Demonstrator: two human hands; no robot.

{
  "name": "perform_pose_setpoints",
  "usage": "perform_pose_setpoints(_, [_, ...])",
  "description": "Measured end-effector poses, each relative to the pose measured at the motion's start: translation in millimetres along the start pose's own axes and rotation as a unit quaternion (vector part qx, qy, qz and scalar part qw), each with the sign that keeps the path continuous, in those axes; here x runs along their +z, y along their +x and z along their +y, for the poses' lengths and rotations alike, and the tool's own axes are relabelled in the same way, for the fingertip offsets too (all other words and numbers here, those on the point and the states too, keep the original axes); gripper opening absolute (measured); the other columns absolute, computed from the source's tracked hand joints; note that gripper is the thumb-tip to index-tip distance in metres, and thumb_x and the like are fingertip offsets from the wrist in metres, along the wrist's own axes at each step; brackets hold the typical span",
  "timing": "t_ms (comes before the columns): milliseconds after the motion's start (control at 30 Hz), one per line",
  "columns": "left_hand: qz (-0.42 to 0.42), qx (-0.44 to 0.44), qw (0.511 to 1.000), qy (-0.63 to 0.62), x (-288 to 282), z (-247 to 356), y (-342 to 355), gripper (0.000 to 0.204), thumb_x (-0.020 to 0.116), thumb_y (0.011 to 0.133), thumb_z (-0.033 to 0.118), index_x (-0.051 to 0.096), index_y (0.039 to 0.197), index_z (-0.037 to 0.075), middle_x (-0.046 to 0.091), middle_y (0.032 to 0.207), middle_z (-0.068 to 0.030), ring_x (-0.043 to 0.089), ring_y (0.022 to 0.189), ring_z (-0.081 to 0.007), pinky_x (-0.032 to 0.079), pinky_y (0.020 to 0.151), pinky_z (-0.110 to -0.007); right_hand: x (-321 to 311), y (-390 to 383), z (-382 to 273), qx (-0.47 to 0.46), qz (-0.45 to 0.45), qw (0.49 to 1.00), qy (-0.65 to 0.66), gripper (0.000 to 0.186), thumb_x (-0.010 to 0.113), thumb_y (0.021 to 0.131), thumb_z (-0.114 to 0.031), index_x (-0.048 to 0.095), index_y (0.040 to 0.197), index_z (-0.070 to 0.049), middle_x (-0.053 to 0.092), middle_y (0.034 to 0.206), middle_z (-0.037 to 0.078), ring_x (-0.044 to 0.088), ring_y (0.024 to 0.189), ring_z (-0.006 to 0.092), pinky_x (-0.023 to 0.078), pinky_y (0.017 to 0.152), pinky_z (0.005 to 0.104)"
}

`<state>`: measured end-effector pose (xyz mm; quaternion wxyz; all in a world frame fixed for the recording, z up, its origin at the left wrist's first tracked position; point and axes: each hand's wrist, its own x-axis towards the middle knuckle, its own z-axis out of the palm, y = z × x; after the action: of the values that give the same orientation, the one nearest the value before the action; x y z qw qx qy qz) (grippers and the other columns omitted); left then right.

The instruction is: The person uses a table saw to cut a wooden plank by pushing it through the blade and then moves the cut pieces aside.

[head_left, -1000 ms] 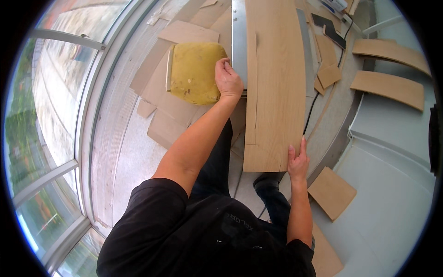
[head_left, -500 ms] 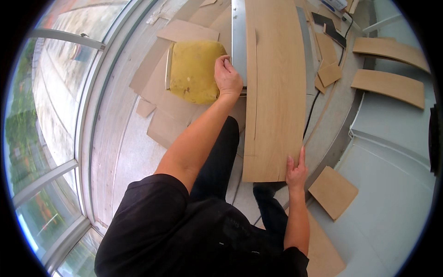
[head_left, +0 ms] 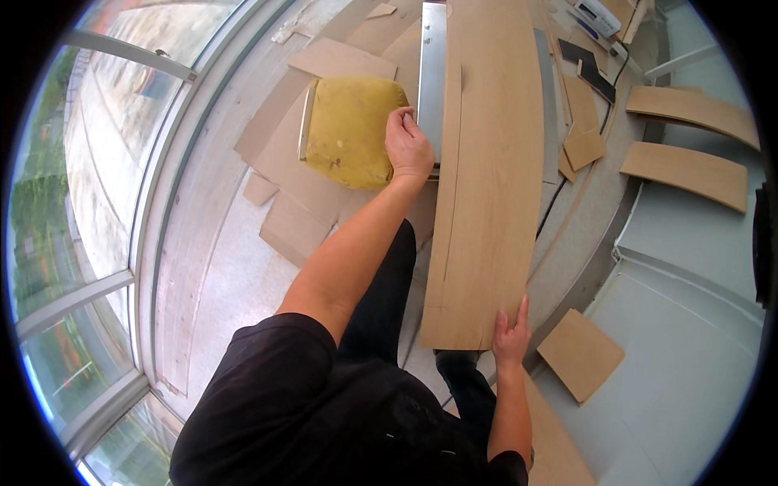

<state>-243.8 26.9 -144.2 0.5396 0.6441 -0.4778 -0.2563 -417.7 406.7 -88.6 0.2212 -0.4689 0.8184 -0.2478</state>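
Note:
A long light-brown wood-look plank [head_left: 496, 162] lies lengthwise in front of me over a metal worktop, its near end sticking out toward me. Pencil-thin lines run along its left side and across its near end. My right hand [head_left: 510, 334] grips the plank's near right corner, thumb on top and a finger stretched along the edge. My left hand [head_left: 410, 147] is closed beside a silver metal strip [head_left: 432, 81], left of the plank. What its curled fingers hold, if anything, is hidden. Just left of it bulges a dusty yellow bag [head_left: 352, 130].
Cardboard sheets [head_left: 296, 223] cover the floor at left, beside a framed glass wall [head_left: 138, 202]. At right lie board offcuts [head_left: 583, 149], a black cable [head_left: 551, 206], black angled pieces [head_left: 587, 69] and curved board pieces [head_left: 687, 174]. A square offcut [head_left: 580, 356] is near my right arm.
The plank's near end has come closer to me and slightly left, with my right hand moving along with it. My left hand stays closed beside the yellow bag; the view has shifted a little.

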Motion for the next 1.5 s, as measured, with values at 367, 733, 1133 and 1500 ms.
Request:
perform_pose_setpoints(367, [-0.006, -0.005, 1.0, -0.012, 2, -5, -1, 0.02, 0.047, 0.103, 0.012, 0.062, 0.108, 0.001, 0.067, 0.098, -0.0188, 0.065, 0.089, -0.0346, 0.052, 0.08, -0.041, -4, -30, 11, 0.031, -0.023, 0.999, 0.003, 0.067, 0.061, 0.099, -0.038, 0.04, 0.15, -0.001, 0.067, 0.119, 0.027, 0.068, 0.106, 0.0414, 0.056, 0.083, 0.0432])
perform_pose_setpoints(733, [-0.003, -0.009, 1.0, -0.018, 1, -8, -1, 0.02, 0.047, 0.102, 0.012, 0.063, 0.108, 0.001, 0.067, 0.097, -0.0186, 0.064, 0.088, -0.0345, 0.051, 0.078, -0.041, -2, -49, 25, 0.014, -0.002, 1.0, 0.013, 0.066, 0.067, 0.096, -0.034, 0.043, 0.147, 0.0, 0.067, 0.12, 0.027, 0.069, 0.106, 0.0415, 0.057, 0.084, 0.0445])
perform_pose_setpoints(1133, [-0.049, -0.044, 0.996, -0.052, 1, -6, 1, 0.033, 0.07, 0.095, 0.033, 0.064, 0.097, 0.001, 0.055, 0.081, -0.007, 0.05, 0.07, -0.0194, 0.045, 0.066, -0.035, -4, -69, 33, 0.048, -0.029, 0.998, 0.005, 0.07, 0.064, 0.097, -0.041, 0.04, 0.15, -0.002, 0.066, 0.122, 0.028, 0.067, 0.108, 0.044, 0.057, 0.085, 0.0459])
perform_pose_setpoints(1500, [-0.175, -0.017, 0.984, 0.01, -12, -2, 3, 0.065, 0.085, 0.077, 0.036, 0.048, 0.117, 0.001, 0.047, 0.117, -0.0163, 0.051, 0.105, -0.0284, 0.046, 0.092, -0.038, -4, -73, 33, 0.064, -0.028, 0.997, 0.01, 0.072, 0.064, 0.096, -0.045, 0.04, 0.149, -0.003, 0.064, 0.126, 0.027, 0.067, 0.111, 0.041, 0.056, 0.086, 0.0447])
